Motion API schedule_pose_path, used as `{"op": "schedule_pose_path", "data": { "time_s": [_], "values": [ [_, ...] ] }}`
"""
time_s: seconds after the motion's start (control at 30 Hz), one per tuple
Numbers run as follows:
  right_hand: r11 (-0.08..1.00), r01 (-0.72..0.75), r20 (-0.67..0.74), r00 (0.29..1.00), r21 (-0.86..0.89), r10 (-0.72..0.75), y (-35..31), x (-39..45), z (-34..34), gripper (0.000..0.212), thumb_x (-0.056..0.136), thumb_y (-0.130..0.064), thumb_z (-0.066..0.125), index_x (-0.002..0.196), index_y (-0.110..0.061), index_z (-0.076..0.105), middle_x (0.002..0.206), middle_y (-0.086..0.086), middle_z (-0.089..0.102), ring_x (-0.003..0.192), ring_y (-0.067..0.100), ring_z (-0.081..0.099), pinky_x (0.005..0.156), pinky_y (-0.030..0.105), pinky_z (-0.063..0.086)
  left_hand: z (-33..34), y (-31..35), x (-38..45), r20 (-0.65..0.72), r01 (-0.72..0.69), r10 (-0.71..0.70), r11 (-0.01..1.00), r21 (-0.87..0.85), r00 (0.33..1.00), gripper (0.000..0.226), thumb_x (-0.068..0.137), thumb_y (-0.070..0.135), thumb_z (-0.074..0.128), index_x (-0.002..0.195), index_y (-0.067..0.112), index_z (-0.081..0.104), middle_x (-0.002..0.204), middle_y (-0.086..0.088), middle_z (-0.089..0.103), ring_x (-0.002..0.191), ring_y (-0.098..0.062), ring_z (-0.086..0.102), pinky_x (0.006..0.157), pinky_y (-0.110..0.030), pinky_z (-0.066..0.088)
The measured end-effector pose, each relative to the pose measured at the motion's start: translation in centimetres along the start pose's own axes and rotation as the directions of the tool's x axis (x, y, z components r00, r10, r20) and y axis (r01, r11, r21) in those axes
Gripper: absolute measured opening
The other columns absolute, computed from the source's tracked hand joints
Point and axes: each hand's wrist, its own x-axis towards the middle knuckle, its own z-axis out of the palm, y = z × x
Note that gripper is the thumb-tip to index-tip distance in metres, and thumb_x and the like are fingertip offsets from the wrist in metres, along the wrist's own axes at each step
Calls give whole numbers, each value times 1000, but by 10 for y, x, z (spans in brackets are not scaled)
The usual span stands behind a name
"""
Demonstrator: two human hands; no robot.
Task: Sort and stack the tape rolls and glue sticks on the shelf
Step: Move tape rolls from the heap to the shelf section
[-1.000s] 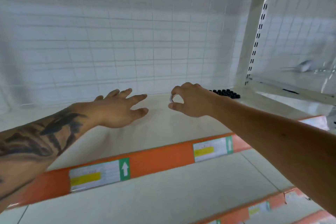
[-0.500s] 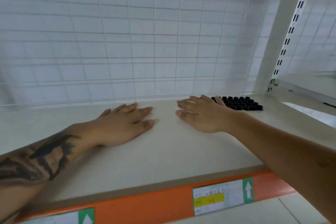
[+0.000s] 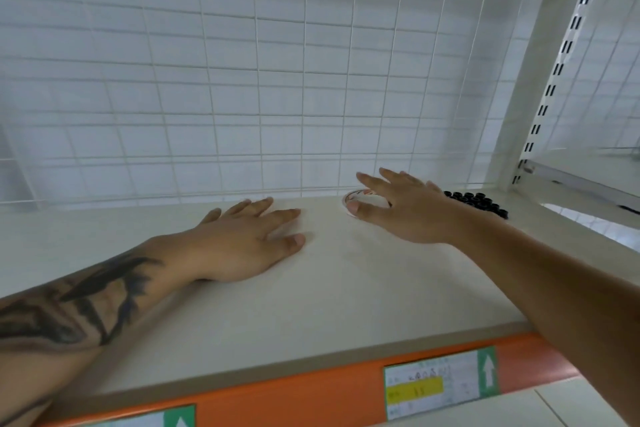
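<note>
Tape roll (image 3: 360,202) lies flat under right hand (image 3: 405,210) (grip spread, fingers straight).

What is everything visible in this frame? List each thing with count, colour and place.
tape roll: one, white with orange marks, flat on the shelf near the back, partly under the right hand
black caps: a cluster, count unclear, black, back right of the shelf
shelf: one, cream, orange front strip
price labels: two, white, yellow and green, on the strip; the left one is cut off
wire grid: one, white, behind the shelf
slotted upright: one, cream, right
left hand: flat on the shelf, fingers straight
right hand: fingers spread over the tape roll
</note>
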Motion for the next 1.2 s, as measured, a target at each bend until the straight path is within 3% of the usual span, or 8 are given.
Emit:
{"op": "schedule_pose_path", "data": {
  "time_s": [0.2,0.4,0.57,0.67,0.8,0.9,1.07,1.2],
  "values": [
    [972,-116,78,988,-203,134,67,-30,-21,102,67,-100,19,157,-54,-2,171,-9,-5,158,22,-5,126,54,3,-10,62,8,-141,-204,218,973,109,966,70,95,77,24,159,51,10,171,12,4,157,-10,1,127,-47,1],
    [982,-162,53,984,-98,167,118,-40,-19,110,56,-109,24,154,-59,13,168,-11,17,156,22,16,124,52,20,-13,155,48,-132,-334,369,915,225,920,75,97,75,24,160,35,22,169,5,22,157,-20,10,125,-55,-1],
    [998,-58,43,997,-14,59,126,-40,-16,100,56,-110,25,140,-59,41,144,-17,54,134,15,51,111,43,41,-4,186,78,-21,-374,387,903,212,922,87,76,98,3,151,60,24,158,11,43,156,-26,16,119,-63,-10],
    [998,-66,41,997,-15,67,131,-41,-17,102,56,-108,24,144,-58,38,148,-17,51,138,15,48,113,43,40,-2,194,85,-37,-408,419,897,170,907,44,85,89,4,129,88,8,152,16,48,151,-24,26,117,-64,-11],
    [988,-155,35,987,-25,156,148,-35,-21,89,72,-93,39,152,-52,33,160,-13,39,147,17,37,120,43,31,7,198,103,-54,-338,344,936,102,937,69,75,95,6,125,60,39,133,8,60,147,-28,34,117,-69,3],
    [987,-159,30,987,-8,160,154,-34,-23,74,87,-76,50,153,-46,34,161,-8,38,148,19,35,121,43,29,9,206,105,-58,-336,345,933,126,937,65,90,81,22,127,37,54,126,4,63,139,-23,44,120,-63,1],
    [983,-178,22,984,34,177,152,-35,-23,69,89,-71,53,151,-46,37,158,-10,41,146,19,37,119,44,31,9,204,96,-110,-369,382,922,118,918,73,92,78,27,152,37,36,152,8,47,148,-21,32,120,-63,0],
    [993,-108,-30,994,44,109,136,-42,-29,40,96,-62,49,129,-40,57,121,-11,64,118,18,60,102,43,47,-8,179,79,-141,-325,339,939,112,930,73,95,75,30,156,34,31,158,8,40,152,-20,25,122,-62,-1]
  ]
}}
